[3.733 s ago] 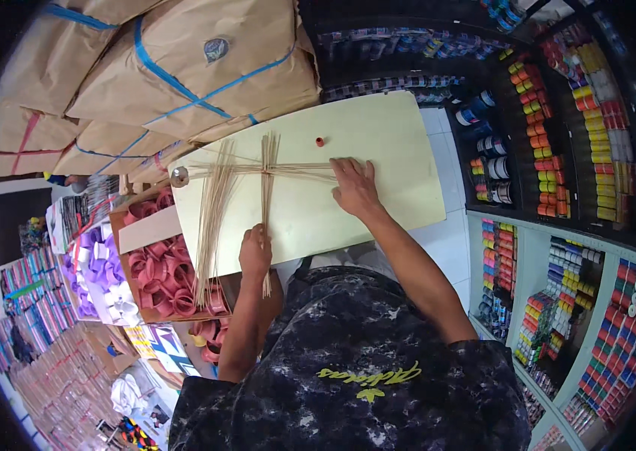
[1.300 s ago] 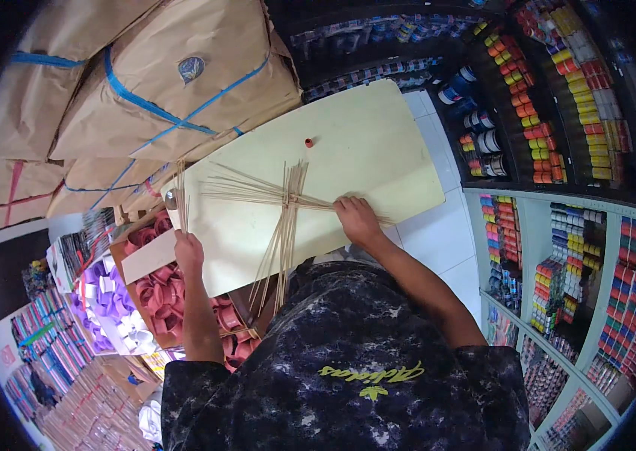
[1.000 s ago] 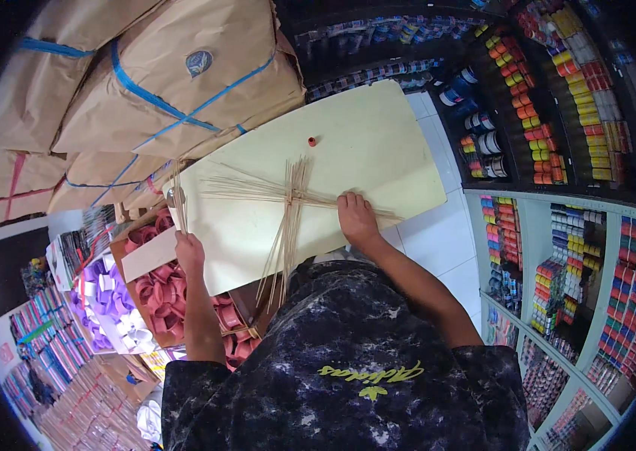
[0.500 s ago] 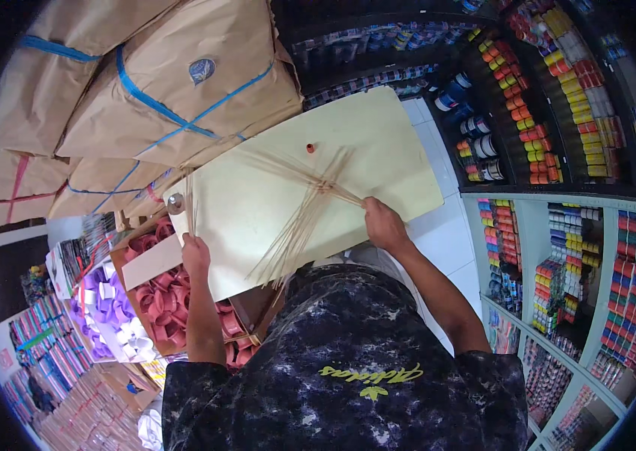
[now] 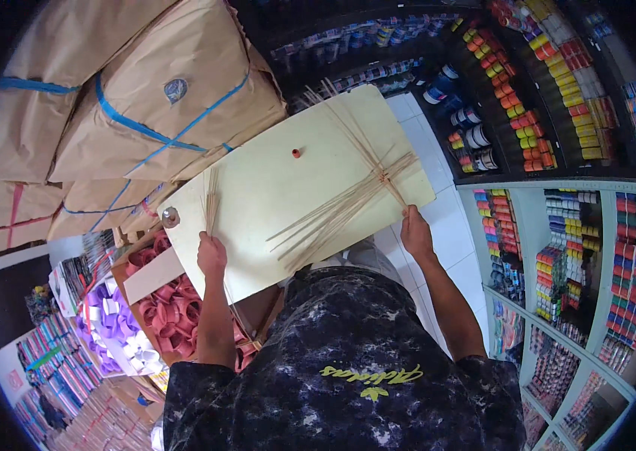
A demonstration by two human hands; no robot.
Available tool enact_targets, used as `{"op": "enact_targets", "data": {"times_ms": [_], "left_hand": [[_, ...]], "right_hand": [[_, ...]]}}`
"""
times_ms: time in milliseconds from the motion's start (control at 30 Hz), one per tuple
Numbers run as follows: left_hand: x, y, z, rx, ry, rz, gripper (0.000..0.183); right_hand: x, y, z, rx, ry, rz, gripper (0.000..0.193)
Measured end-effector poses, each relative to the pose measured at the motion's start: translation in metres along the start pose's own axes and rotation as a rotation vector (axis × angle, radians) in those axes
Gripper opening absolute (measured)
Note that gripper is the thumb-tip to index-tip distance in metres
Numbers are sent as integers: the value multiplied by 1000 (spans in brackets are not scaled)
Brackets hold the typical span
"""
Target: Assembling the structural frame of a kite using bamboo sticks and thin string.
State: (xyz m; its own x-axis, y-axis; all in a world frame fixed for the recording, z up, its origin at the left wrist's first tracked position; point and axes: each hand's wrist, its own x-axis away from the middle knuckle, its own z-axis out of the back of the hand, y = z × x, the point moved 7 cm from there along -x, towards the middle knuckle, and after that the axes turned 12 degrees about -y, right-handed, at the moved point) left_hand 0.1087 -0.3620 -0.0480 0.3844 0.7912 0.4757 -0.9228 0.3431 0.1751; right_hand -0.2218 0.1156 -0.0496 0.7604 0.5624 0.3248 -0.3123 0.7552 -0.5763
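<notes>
"Squinting at this table (image 5: pixel 258 180), using it as the clock. What's hidden?"

"Some of the loose sticks (image 5: pixel 211 201), behind the left forearm (image 5: pixel 216 319)."

"Nearby?"

"Red loops (image 5: pixel 171 304) at 8, small red cylinder (image 5: pixel 296 152) at 12."

"Hands?"

"Left hand (image 5: pixel 212 255), 8 o'clock: curled round those sticks, at 9. Right hand (image 5: pixel 416 234), 4ish: curled on one end of the crossed sticks (image 5: pixel 383 178), at 3."

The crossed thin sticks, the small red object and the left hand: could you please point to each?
Crossed thin sticks (image 5: pixel 383 178): head view, on their crossing.
Small red object (image 5: pixel 296 153): head view, on its middle.
Left hand (image 5: pixel 212 256): head view, on the middle of the hand.
</notes>
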Motion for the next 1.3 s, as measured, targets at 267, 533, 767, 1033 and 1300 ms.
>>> {"op": "enact_targets", "data": {"times_ms": [267, 533, 767, 1033, 1300], "left_hand": [[-9, 24, -1, -98, 28, -215, 21], [-24, 54, -2, -150, 8, -299, 25], [-26, 74, 1, -141, 35, -346, 28], [-35, 92, -2, -180, 41, -440, 29], [-36, 154, 11, -215, -32, -558, 28]], "right_hand": [[-10, 13, 5, 19, 33, -136, 15], [-29, 11, 18, 3, 42, -201, 17], [-41, 13, 16, 11, 54, -178, 17], [-47, 9, 8, 10, 32, -187, 20], [-44, 8, 8, -25, 38, -156, 18]]}}
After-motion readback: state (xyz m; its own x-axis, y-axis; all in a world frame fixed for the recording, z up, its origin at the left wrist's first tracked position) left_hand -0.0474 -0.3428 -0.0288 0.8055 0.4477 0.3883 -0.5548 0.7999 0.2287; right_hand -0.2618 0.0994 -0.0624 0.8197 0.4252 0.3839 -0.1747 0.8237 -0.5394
